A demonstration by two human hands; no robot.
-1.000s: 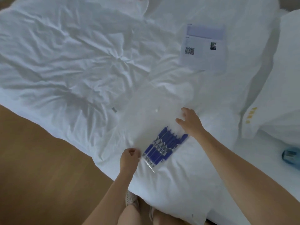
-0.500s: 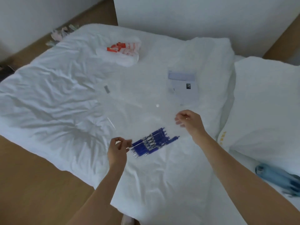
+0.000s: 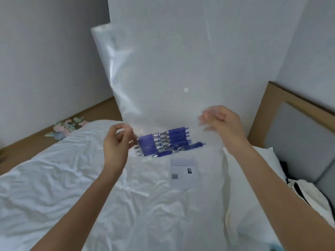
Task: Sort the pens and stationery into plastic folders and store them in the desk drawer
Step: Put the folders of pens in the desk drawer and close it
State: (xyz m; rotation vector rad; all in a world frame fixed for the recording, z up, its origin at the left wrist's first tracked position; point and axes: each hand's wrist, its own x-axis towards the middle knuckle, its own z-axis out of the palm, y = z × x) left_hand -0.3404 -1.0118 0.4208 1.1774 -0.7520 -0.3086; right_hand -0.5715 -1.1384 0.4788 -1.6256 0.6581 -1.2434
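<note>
A clear plastic folder (image 3: 163,73) stands upright in the air above the bed, its top reaching high in front of the wall. Several blue pens (image 3: 163,141) lie bunched at its bottom, tips to the left. My left hand (image 3: 117,140) pinches the folder's lower left corner. My right hand (image 3: 221,124) grips its lower right edge with curled fingers, slightly blurred. A white printed sheet with a code (image 3: 183,168) lies on the bed just below the pens.
The white rumpled bed cover (image 3: 63,178) fills the lower view. A pillow (image 3: 264,160) and wooden headboard (image 3: 268,105) are at right, with a black and white bag (image 3: 308,194) beside them. Scraps (image 3: 67,127) lie on the wooden floor at left.
Both hands have lifted the folder with the pens off the bed and tipped it upright. My view has swung up from the bed toward the wall.
</note>
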